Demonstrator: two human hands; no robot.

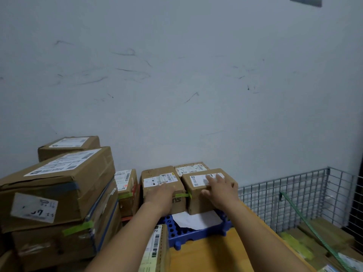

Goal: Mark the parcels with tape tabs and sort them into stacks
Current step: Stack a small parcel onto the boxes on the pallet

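A scuffed pale wall (pixel 176 75) fills most of what I see from here. Against it on the left sits a heap of big cardboard boxes (pixel 59 185), stacked several high, with white shipping labels on top and a strip of green tape (pixel 78 228) on the front of a lower one. On the right stands a wire mesh cage (pixel 284 197) with a green strap (pixel 306 220) slanting across it. Between them lies a blue plastic pallet (pixel 196 232) with a white sheet (pixel 196 219) on it.

Two small parcels stand side by side, touching, at the far end of the pallet, with another one behind them against the wall. The person's left hand (pixel 161 195) lies on the front top edge of the left parcel (pixel 155 174), its grip apart, fingers laid flat over the cardboard. The right hand (pixel 220 191) rests on top of the right parcel (pixel 198 203), its grip also apart, fingers spread across the label and the thumb at the front edge.

A green tape tab (pixel 182 195) shows across the front faces where the two parcels meet.
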